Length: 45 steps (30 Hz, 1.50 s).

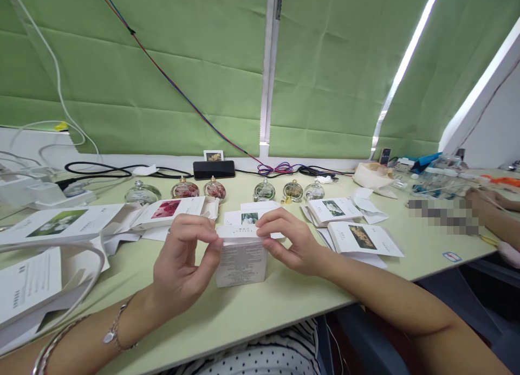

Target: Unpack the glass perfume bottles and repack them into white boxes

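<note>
A small white printed carton [242, 264] stands upright near the table's front edge, its text-covered side facing me. My left hand [184, 258] pinches the left end of its top flap [238, 232] between thumb and index finger. On the right end of the same flap, the thumb and fingers of my right hand [290, 242] are closed. Just behind the carton lies another white box [233, 218] with a green and white flower picture, partly hidden by the flap and my hands.
Round glass bottles [264, 191] line the back, near a black phone [214, 169]. Flat flower-printed cartons lie left [95, 215] and right [345, 245]. A white cable [99, 261] loops at left. Another person's hand [483, 204] is at far right.
</note>
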### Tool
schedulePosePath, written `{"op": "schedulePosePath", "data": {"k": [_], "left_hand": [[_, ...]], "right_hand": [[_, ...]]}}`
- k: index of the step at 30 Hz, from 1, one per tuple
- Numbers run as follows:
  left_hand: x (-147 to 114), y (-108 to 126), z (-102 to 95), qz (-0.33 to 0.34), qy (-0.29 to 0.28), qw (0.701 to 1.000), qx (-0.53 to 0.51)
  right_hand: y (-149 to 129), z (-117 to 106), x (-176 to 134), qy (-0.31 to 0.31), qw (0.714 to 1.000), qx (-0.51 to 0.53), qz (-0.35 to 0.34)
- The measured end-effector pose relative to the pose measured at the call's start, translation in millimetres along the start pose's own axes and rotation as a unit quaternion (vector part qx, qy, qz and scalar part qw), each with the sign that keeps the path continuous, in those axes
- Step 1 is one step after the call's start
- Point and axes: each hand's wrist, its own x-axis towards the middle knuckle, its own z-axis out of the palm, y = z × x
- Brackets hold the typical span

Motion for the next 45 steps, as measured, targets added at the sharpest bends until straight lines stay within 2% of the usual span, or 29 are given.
{"op": "schedulePosePath", "data": {"k": [7, 13, 20, 24, 39, 45], "left_hand": [[-4, -5, -5.2, 0.013, -0.068, 0.998, 0.007], [-12, -17, -6.7, 0.008, -0.098, 0.995, 0.028], [-13, -16, -6.3, 0.014, -0.093, 0.995, 0.029], [-11, -11, -5.8, -0.005, -0.116, 0.992, 0.045], [-8, -7, -7.2, -0.002, -0.134, 0.990, 0.037], [-8, -5, -5.3, -0.006, -0.131, 0.991, 0.036]], "right_hand": [[-1, -1, 1, -0.016, 1.000, -0.001, 0.002], [-2, -2, 2, -0.024, 1.000, 0.005, 0.002], [-2, -3, 2, -0.055, 0.998, 0.000, -0.007], [-4, -4, 2, -0.068, 0.998, -0.003, 0.003], [-5, -4, 3, -0.056, 0.998, 0.013, 0.003], [-3, 2, -1, -0.080, 0.996, 0.014, 0.035]]}}
